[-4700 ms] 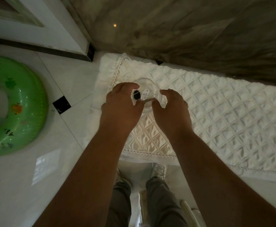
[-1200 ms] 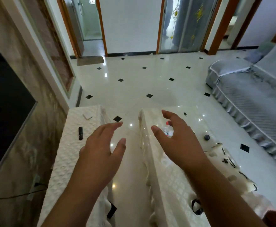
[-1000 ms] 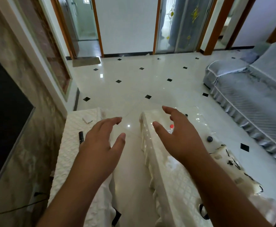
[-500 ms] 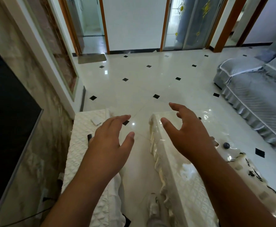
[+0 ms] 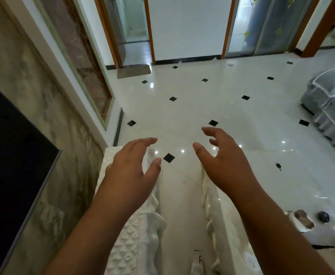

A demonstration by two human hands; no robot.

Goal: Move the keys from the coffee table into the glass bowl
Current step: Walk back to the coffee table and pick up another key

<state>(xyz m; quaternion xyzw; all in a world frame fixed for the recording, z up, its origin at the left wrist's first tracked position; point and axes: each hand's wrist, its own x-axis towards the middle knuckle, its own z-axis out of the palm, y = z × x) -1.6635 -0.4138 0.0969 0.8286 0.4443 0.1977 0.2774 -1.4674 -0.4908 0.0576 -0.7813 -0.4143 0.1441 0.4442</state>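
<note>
Ten fingers [image 5: 144, 141] spread loosely, holding nothing: left hand [image 5: 129, 175] hovers over a white quilted cover [image 5: 130, 245], right hand [image 5: 227, 167] over the glossy-topped desk [image 5: 281, 195]. A small dark item [image 5: 278, 166], too small to tell as keys, lies on the desk right of that hand; white tiled floor [image 5: 182, 108] and a grey sofa [image 5: 331, 104] lie beyond.

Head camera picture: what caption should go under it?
Empty left hand and right hand hover open by the coffee table.
</note>
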